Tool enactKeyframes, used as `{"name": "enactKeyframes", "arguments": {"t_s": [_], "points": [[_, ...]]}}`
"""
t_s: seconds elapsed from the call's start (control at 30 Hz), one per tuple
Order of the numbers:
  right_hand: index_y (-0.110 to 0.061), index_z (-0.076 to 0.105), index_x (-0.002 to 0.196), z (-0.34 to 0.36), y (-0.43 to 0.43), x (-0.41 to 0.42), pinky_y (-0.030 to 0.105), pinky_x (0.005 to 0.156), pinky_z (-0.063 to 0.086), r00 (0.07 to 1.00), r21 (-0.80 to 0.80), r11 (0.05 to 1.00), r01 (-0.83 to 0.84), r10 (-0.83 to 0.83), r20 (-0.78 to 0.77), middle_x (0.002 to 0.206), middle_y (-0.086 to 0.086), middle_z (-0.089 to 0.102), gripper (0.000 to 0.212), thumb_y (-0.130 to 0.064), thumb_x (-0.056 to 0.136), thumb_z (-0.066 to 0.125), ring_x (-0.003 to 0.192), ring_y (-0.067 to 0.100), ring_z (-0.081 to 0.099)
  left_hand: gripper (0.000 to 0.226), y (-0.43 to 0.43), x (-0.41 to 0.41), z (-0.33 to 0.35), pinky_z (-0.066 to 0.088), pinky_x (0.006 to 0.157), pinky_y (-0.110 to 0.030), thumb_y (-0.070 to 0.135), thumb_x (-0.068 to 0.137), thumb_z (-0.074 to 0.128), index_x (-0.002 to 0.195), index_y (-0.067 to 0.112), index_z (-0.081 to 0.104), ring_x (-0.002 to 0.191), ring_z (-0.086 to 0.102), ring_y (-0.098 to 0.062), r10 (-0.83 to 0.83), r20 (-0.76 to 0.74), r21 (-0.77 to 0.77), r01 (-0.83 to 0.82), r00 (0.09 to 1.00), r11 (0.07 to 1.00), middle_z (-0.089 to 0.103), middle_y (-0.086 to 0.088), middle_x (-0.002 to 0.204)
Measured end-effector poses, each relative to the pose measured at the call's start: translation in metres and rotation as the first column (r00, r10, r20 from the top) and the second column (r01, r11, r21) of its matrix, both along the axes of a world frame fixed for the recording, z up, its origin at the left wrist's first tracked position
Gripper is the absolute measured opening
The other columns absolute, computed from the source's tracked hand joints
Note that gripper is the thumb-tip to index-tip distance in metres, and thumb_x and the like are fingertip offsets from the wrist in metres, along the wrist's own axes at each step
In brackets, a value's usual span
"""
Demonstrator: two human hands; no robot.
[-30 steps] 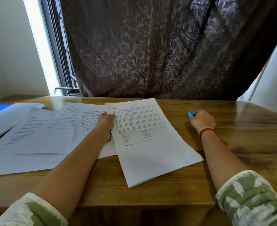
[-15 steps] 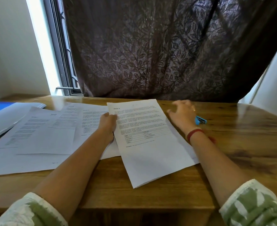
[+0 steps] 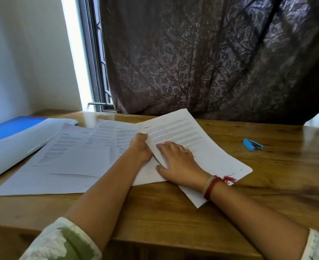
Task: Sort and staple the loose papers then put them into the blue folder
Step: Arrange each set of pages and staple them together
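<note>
Presently: sheaf of papers [image 3: 207, 145], mid table [image 3: 173, 218]; light, limp, sheets likely to slide; my left hand [image 3: 139, 149] pinches its left edge; my right hand [image 3: 177, 158] presses flat on top, fingers straight; best gripped by the edges.

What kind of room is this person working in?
Probably a home study corner: a wooden desk beside a window with a dark leaf-patterned curtain, and printed papers, a blue folder and a small blue stapler lying on it.
</note>
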State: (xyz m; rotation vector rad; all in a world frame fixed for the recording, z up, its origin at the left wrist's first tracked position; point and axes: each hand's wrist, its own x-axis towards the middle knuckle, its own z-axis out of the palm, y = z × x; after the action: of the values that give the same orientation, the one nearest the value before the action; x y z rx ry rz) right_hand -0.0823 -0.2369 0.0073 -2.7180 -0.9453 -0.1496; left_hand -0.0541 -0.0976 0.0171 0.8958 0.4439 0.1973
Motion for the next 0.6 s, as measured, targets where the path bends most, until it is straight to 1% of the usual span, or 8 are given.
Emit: {"name": "enactKeyframes", "arguments": {"t_s": [0.07, 0.17, 0.23, 0.3, 0.37, 0.4, 0.5, 0.6], "points": [[-0.029, 0.023, 0.146, -0.001, 0.001, 0.002, 0.043, 0.116, 0.022, 0.999, 0.026, 1.0, 0.009, -0.01, 0.044, 0.153, -0.002, 0.025, 0.061, -0.044, 0.094, 0.05, 0.14, 0.022, 0.026, 0.028, -0.001, -0.002, 0.001, 0.055, 0.087, -0.047, 0.003, 0.097, 0.04, 0.118, 0.006, 0.059, 0.101, 0.066, -0.034, 0.039, 0.01, 0.063, -0.039, 0.999, 0.997, 0.069, -0.017, 0.107], [-0.028, 0.031, 0.144, 0.004, 0.0, 0.001, 0.034, 0.106, 0.034, 0.991, 0.04, 0.999, 0.021, -0.026, 0.134, 0.148, -0.002, 0.034, 0.054, -0.04, 0.095, 0.05, 0.132, 0.02, 0.038, 0.023, -0.002, -0.003, 0.004, 0.059, 0.062, -0.032, 0.01, 0.101, 0.038, 0.102, 0.014, 0.061, 0.075, 0.069, -0.02, 0.037, 0.021, 0.237, -0.041, 0.999, 0.971, 0.071, -0.004, 0.08], [-0.026, 0.042, 0.137, 0.009, -0.001, 0.0, 0.025, 0.086, 0.041, 0.984, 0.05, 0.999, 0.019, -0.028, 0.178, 0.136, -0.002, 0.048, 0.043, -0.038, 0.096, 0.049, 0.117, 0.017, 0.05, 0.024, -0.003, -0.005, 0.006, 0.059, 0.061, -0.032, 0.012, 0.103, 0.037, 0.094, 0.018, 0.058, 0.07, 0.067, -0.017, 0.047, 0.051, 0.33, -0.061, 0.998, 0.942, 0.069, -0.002, 0.076], [-0.025, 0.052, 0.126, 0.013, -0.003, -0.002, 0.019, 0.071, 0.034, 0.972, 0.051, 0.998, 0.026, -0.037, 0.23, 0.123, -0.003, 0.058, 0.031, -0.035, 0.097, 0.047, 0.101, 0.013, 0.057, 0.023, -0.004, -0.007, 0.007, 0.059, 0.061, -0.031, 0.015, 0.104, 0.037, 0.093, 0.02, 0.056, 0.072, 0.067, -0.017, 0.041, 0.069, 0.371, -0.064, 0.997, 0.926, 0.068, -0.001, 0.079], [-0.025, 0.056, 0.123, 0.015, -0.003, -0.003, 0.016, 0.07, 0.033, 0.966, 0.072, 0.997, 0.038, -0.055, 0.251, 0.118, -0.004, 0.063, 0.028, -0.036, 0.098, 0.046, 0.096, 0.012, 0.059, 0.019, -0.003, -0.006, 0.004, 0.059, 0.061, -0.028, 0.022, 0.105, 0.039, 0.097, 0.02, 0.055, 0.076, 0.069, -0.017, 0.013, 0.079, 0.391, -0.043, 0.997, 0.919, 0.069, -0.001, 0.086], [-0.025, 0.056, 0.124, 0.016, -0.002, -0.003, 0.016, 0.071, 0.036, 0.968, 0.079, 0.996, 0.044, -0.062, 0.244, 0.119, -0.004, 0.063, 0.029, -0.036, 0.099, 0.046, 0.097, 0.012, 0.06, 0.019, -0.003, -0.006, 0.003, 0.06, 0.065, -0.029, 0.026, 0.105, 0.04, 0.098, 0.019, 0.056, 0.08, 0.07, -0.018, -0.012, 0.088, 0.397, -0.025, 0.996, 0.918, 0.07, -0.003, 0.091], [-0.025, 0.056, 0.128, 0.014, -0.001, -0.003, 0.021, 0.083, 0.047, 0.972, 0.078, 0.995, 0.06, -0.076, 0.221, 0.125, -0.004, 0.062, 0.033, -0.037, 0.099, 0.047, 0.101, 0.012, 0.062, 0.021, -0.007, -0.005, -0.003, 0.06, 0.077, -0.034, 0.036, 0.102, 0.045, 0.098, 0.021, 0.06, 0.09, 0.071, -0.019, -0.101, 0.117, 0.45, 0.038, 0.988, 0.892, 0.072, -0.002, 0.097], [-0.024, 0.055, 0.132, 0.012, -0.003, 0.0, 0.024, 0.091, 0.048, 0.972, 0.1, 0.993, 0.069, -0.089, 0.216, 0.129, -0.003, 0.061, 0.036, -0.035, 0.099, 0.049, 0.106, 0.015, 0.062, 0.027, -0.013, -0.003, -0.01, 0.059, 0.084, -0.039, 0.035, 0.099, 0.053, 0.119, 0.017, 0.057, 0.1, 0.07, -0.021, -0.186, 0.092, 0.533, 0.109, 0.978, 0.839, 0.071, -0.003, 0.111]]}}
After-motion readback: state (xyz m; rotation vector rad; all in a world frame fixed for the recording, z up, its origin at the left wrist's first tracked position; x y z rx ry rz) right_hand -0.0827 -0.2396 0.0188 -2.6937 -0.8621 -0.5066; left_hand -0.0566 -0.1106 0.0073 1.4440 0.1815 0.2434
